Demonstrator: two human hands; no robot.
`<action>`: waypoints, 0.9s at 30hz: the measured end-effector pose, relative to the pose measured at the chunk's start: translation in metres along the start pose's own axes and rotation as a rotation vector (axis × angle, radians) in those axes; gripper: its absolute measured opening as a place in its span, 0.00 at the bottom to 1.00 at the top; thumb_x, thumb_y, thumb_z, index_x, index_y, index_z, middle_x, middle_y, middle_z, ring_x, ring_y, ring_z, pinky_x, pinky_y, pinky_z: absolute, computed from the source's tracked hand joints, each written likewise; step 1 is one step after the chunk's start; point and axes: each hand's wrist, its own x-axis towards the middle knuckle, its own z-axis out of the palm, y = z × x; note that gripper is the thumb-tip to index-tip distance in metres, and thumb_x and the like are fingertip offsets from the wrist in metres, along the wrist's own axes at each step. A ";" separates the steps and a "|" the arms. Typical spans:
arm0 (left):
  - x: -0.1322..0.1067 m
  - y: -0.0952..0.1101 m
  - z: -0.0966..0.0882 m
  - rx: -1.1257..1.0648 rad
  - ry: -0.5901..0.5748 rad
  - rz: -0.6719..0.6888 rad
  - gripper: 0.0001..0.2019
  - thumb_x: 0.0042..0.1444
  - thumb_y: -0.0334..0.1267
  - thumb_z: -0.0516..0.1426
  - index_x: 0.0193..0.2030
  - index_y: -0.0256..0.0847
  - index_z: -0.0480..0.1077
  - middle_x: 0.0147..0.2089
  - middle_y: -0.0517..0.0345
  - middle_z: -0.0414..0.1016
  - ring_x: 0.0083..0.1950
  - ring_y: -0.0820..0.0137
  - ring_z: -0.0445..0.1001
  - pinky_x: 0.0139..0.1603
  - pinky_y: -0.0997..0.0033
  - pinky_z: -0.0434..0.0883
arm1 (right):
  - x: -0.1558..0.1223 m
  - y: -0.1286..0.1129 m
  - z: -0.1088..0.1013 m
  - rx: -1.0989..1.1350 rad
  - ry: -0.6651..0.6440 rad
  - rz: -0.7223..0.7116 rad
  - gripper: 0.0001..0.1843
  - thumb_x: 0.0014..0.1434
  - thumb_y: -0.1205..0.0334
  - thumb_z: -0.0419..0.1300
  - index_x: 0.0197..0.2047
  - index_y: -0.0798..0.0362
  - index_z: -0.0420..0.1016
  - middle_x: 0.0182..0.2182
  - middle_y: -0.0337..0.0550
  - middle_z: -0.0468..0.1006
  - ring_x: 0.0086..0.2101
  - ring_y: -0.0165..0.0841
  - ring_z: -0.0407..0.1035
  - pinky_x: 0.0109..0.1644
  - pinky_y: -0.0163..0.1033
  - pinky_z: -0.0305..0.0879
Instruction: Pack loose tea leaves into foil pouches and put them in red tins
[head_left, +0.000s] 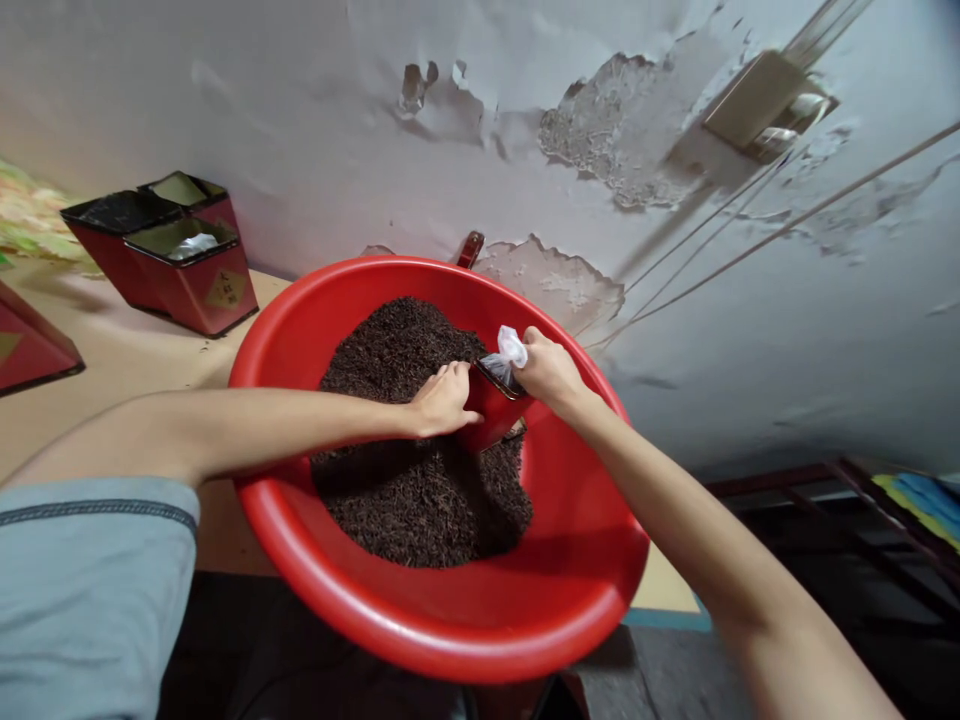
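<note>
A large red plastic basin holds a heap of dark, dry tea leaves. Inside it stands a red tin, slightly tilted, with a clear plastic bag bunched up out of its mouth. My left hand is against the tin's left side, thumb on its front wall and fingers at the rim. Gathered plastic is pinched in my right hand at the tin's right rim. The inside of the bag is hidden.
Several red tins stand on the pale table at left, one with plastic inside. Behind the basin is a peeling wall with a socket box and hanging cords. A dark rack is at right.
</note>
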 end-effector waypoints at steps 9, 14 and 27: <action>-0.029 0.032 0.005 0.220 -0.045 0.230 0.24 0.67 0.48 0.58 0.59 0.27 0.65 0.58 0.35 0.73 0.60 0.50 0.72 0.59 0.54 0.69 | -0.007 -0.016 -0.022 0.012 -0.056 0.191 0.19 0.61 0.71 0.53 0.45 0.64 0.85 0.38 0.65 0.84 0.37 0.47 0.80 0.36 0.42 0.69; -0.034 0.047 0.007 0.245 -0.126 0.731 0.30 0.63 0.45 0.60 0.68 0.33 0.62 0.66 0.35 0.70 0.62 0.53 0.72 0.56 0.57 0.71 | -0.028 -0.015 -0.022 -0.042 0.029 0.072 0.17 0.58 0.70 0.54 0.41 0.59 0.85 0.38 0.59 0.84 0.34 0.41 0.77 0.34 0.40 0.65; 0.018 0.001 -0.090 -0.222 0.125 0.594 0.50 0.44 0.57 0.71 0.70 0.39 0.59 0.70 0.38 0.64 0.70 0.48 0.64 0.70 0.50 0.62 | -0.051 0.028 -0.019 0.141 0.360 -0.573 0.22 0.73 0.51 0.48 0.42 0.51 0.82 0.27 0.45 0.71 0.28 0.35 0.65 0.38 0.42 0.66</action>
